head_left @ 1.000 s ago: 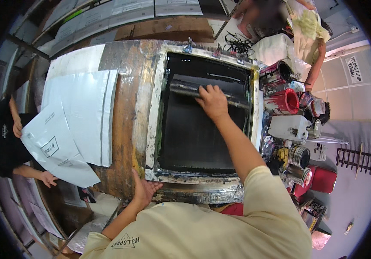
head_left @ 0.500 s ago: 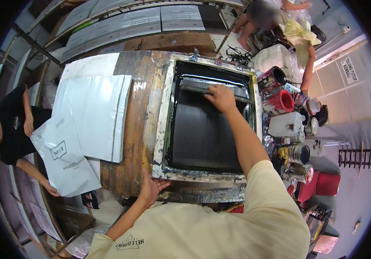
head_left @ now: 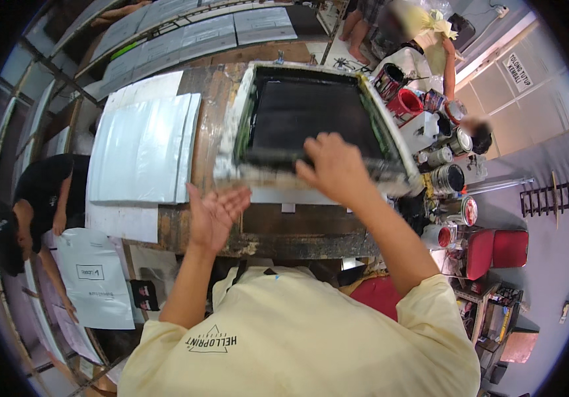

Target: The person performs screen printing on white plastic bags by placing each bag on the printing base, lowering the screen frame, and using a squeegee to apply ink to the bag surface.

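A large printing screen [head_left: 297, 119] with black ink on its mesh stands tilted over the worn worktable [head_left: 271, 241], its near edge raised. My right hand [head_left: 337, 169] is at the near end of the mesh, fingers bent over a dark squeegee that is mostly hidden and blurred against the ink. Palm up and fingers spread, my left hand [head_left: 215, 215] is at the screen's near left corner, fingertips by the frame's edge. Under the raised edge a strip of a pale sheet [head_left: 291, 194] shows.
A stack of pale plastic bags [head_left: 142, 149] lies left of the screen. At the far left a person in black holds a printed bag [head_left: 96, 278]. Ink cans and a red tub [head_left: 405, 104] crowd the right side. Red chairs [head_left: 479, 255] and drying racks [head_left: 198, 33] stand around.
The squeegee and my right hand have come from the screen's far end to its near end. The screen's near edge has risen. The person at left has moved a bag nearer and lower.
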A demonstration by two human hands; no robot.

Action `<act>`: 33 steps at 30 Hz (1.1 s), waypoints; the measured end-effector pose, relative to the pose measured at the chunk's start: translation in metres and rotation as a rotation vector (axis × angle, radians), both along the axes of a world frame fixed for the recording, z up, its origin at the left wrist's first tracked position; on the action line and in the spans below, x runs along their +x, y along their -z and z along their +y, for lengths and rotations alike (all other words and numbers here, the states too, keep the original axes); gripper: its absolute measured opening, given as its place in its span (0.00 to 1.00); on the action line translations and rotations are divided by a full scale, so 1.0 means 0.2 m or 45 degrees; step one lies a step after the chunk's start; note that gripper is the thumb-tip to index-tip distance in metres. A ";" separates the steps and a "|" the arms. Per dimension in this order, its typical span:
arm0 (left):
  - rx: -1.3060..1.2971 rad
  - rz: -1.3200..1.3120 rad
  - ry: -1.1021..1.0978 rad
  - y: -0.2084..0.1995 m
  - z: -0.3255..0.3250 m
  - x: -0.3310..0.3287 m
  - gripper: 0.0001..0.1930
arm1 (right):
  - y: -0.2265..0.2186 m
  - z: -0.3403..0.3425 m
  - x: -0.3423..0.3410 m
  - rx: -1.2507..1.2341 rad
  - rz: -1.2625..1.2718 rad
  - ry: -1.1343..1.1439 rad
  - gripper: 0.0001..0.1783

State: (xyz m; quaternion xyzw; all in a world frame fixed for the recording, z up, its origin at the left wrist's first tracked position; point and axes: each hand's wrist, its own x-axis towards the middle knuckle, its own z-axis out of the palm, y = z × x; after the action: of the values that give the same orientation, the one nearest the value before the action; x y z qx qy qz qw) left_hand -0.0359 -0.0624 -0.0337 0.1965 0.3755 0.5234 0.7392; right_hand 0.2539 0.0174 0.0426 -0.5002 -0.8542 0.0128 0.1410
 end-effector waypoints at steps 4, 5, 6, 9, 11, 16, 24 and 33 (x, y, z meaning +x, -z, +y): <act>0.545 0.019 -0.009 -0.22 0.18 0.11 0.49 | -0.28 0.20 -0.06 0.491 0.057 0.124 0.18; 0.669 0.422 0.026 -0.14 0.23 0.14 0.49 | -0.31 0.26 -0.06 0.551 0.077 0.127 0.18; 0.783 0.829 0.065 -0.05 0.25 0.17 0.50 | -0.34 0.29 -0.05 0.587 0.090 0.126 0.19; 0.603 2.489 0.446 0.49 0.04 0.30 0.52 | -0.39 0.40 -0.06 0.654 0.126 0.092 0.21; 0.674 2.505 0.479 0.72 -0.10 0.32 0.54 | -0.45 0.46 -0.03 0.662 0.128 0.076 0.21; 0.654 2.460 0.503 0.86 -0.17 0.37 0.57 | -0.57 0.53 -0.04 0.500 0.062 0.156 0.24; 0.612 2.642 0.446 0.83 -0.16 0.40 0.58 | -0.47 0.54 -0.03 0.714 0.089 0.077 0.26; 0.211 0.014 -0.307 -0.27 0.12 0.30 0.62 | -0.19 0.26 -0.03 0.432 -0.048 0.120 0.33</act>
State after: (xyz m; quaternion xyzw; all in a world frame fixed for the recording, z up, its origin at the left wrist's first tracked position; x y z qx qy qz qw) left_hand 0.0245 -0.0375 0.0212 0.2133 0.3560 0.6364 0.6502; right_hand 0.2487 0.0684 0.0814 -0.5089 -0.8222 -0.1474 0.2078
